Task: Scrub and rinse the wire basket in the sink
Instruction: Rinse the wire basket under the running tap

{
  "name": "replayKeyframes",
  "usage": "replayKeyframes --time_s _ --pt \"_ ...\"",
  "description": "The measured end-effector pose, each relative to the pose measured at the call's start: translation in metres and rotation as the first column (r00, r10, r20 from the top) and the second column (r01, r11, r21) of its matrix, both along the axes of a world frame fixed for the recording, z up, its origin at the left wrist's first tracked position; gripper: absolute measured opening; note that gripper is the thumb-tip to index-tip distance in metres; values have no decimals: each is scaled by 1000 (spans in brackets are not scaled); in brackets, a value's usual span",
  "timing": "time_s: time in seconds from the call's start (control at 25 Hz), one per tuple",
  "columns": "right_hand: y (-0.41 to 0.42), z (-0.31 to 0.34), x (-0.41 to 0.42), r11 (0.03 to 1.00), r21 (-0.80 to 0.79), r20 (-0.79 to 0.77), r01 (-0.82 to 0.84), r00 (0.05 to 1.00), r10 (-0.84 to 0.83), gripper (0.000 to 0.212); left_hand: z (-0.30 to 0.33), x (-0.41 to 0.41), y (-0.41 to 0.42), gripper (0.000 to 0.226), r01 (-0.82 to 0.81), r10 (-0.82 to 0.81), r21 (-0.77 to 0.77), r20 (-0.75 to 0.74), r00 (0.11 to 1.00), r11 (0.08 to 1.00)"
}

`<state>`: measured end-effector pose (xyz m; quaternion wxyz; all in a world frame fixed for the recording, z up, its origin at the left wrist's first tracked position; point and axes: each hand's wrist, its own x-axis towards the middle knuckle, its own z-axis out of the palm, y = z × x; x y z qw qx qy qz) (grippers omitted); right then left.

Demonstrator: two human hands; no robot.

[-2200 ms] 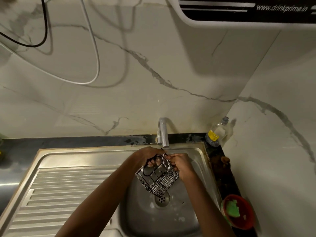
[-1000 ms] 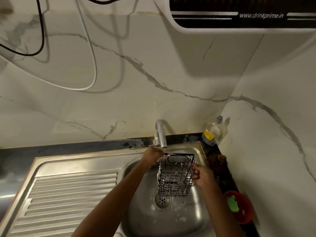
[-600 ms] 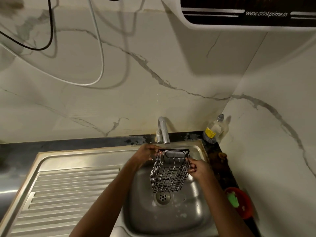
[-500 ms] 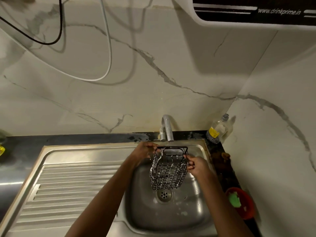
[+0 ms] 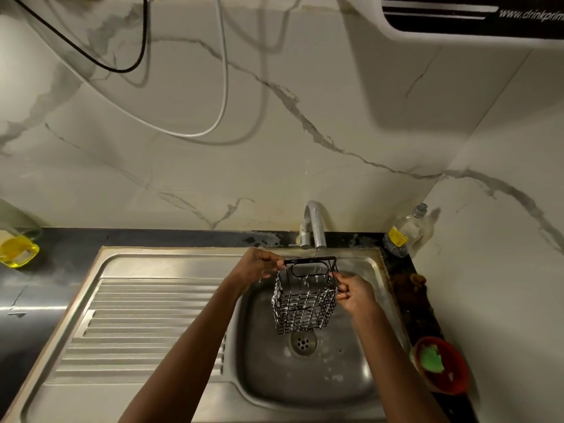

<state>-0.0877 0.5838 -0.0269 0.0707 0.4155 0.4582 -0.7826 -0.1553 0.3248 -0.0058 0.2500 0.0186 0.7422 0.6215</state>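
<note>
Since the earliest frame the wire basket (image 5: 303, 296) has gone from tipped on its side between both hands to hanging upright, mouth up, and has shifted slightly right under the tap (image 5: 314, 227). Over the last half second it barely moves.

Basket is now held in the air over the sink (image 5: 308, 374) bowl, just above the drain (image 5: 303, 343) and touching nothing below. A thin stream from the tap appears to land on the back rim. White suds cling to the wires, so rinsing looks unfinished.

Handling, my read: light, stiff welded wire, not fragile. Wet and soapy, so slippery. Thin wires dig into skin. Best hold is the thicker top rim or the corner posts, not the mesh.

Left hand (image 5: 259, 267) pinches the rim's left corner, fingers curled round the wire. Right hand (image 5: 354, 293) grips the right side partway down, fingers (image 5: 341, 290) hooked on the wires. Both forearms reach in from below, wrists roughly level, basket between them.
</note>
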Motion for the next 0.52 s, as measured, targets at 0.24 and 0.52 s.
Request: replayKeyframes --time_s 0.24,0.52 --pt "26 3 13 998 -21 -31 56 998 -57 13 -1 -2 28 12 35 -35 -3 32 999 999" --pt "59 11 20 989 -14 12 149 989 -149 15 8 -12 68 11 97 -97 22 15 995 995"
